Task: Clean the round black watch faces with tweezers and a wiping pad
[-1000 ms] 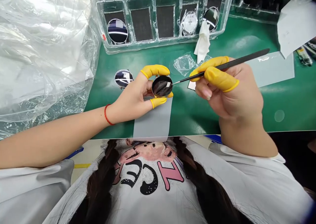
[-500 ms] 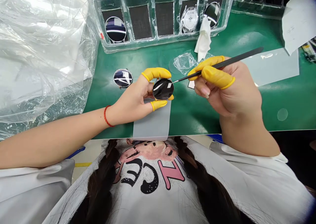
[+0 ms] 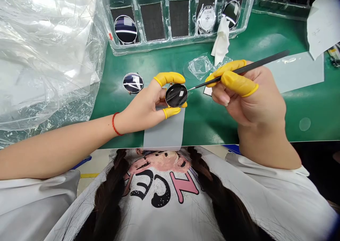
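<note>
My left hand [image 3: 156,96], with yellow finger cots on its fingertips, grips a round watch [image 3: 176,95] by its rim, its glossy black face turned up. Between the thumb and forefinger of my right hand [image 3: 247,92] are slim black tweezers [image 3: 255,64], also held with yellow-cotted fingers. Their thin metal tip reaches the right edge of the watch; whether it touches cannot be made out. A second watch [image 3: 133,82] lies face up on the green mat, left of my left hand.
Across the back stands a clear plastic tray [image 3: 148,47] with watches in several compartments. A white cloth [image 3: 221,41] hangs at its front right. Crumpled clear film [image 3: 199,66] lies before it. Plastic bags [image 3: 47,57] cover the left side. A grey sheet [image 3: 164,131] lies beneath my left hand.
My right hand and the tweezers have shifted slightly right. The watch in my left hand has tilted slightly, moving the reflection on its face. The whole view has shifted a little.
</note>
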`<action>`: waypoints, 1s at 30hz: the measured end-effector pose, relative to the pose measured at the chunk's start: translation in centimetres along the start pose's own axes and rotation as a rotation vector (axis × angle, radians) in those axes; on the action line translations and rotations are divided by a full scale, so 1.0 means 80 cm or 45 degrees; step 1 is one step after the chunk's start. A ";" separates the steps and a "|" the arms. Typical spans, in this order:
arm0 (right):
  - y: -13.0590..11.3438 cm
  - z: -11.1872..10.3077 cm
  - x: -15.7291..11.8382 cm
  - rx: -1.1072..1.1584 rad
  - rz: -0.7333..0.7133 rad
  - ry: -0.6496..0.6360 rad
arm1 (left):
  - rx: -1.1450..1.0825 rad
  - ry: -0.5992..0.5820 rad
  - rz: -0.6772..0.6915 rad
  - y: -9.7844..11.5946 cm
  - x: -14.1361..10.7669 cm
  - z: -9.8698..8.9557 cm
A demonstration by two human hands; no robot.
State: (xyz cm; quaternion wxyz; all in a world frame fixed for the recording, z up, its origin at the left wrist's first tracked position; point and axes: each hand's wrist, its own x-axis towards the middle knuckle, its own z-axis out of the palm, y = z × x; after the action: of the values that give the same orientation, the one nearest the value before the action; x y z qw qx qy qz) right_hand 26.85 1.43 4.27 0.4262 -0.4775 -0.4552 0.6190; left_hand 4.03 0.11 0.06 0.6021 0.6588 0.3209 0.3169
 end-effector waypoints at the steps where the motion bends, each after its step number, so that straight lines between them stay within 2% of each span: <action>1: 0.002 -0.001 0.001 0.006 -0.012 -0.005 | 0.032 -0.003 -0.001 0.001 0.000 0.000; 5: 0.009 -0.004 0.007 0.025 -0.065 -0.035 | 0.151 -0.014 -0.033 0.003 -0.002 0.001; 10: 0.010 -0.005 0.008 -0.016 -0.079 -0.042 | 0.065 -0.025 -0.122 0.003 -0.003 0.001; 19: 0.013 -0.008 0.011 -0.086 -0.132 -0.063 | 0.070 -0.016 -0.075 0.005 -0.005 0.002; 24: 0.017 -0.008 0.009 -0.104 -0.111 -0.013 | 0.083 -0.026 -0.085 0.004 -0.005 0.001; 28: 0.017 -0.010 0.011 -0.087 -0.217 0.064 | 0.033 -0.057 -0.090 0.002 -0.007 0.004; 30: 0.014 -0.010 0.010 -0.099 -0.364 0.142 | 0.057 -0.074 -0.036 0.006 -0.007 0.002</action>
State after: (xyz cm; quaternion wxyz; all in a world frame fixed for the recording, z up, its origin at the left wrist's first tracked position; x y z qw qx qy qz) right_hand 27.42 2.05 2.91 0.5158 -0.4577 -0.5176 0.5065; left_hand 3.84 -0.46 0.51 0.6008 0.6765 0.3194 0.2818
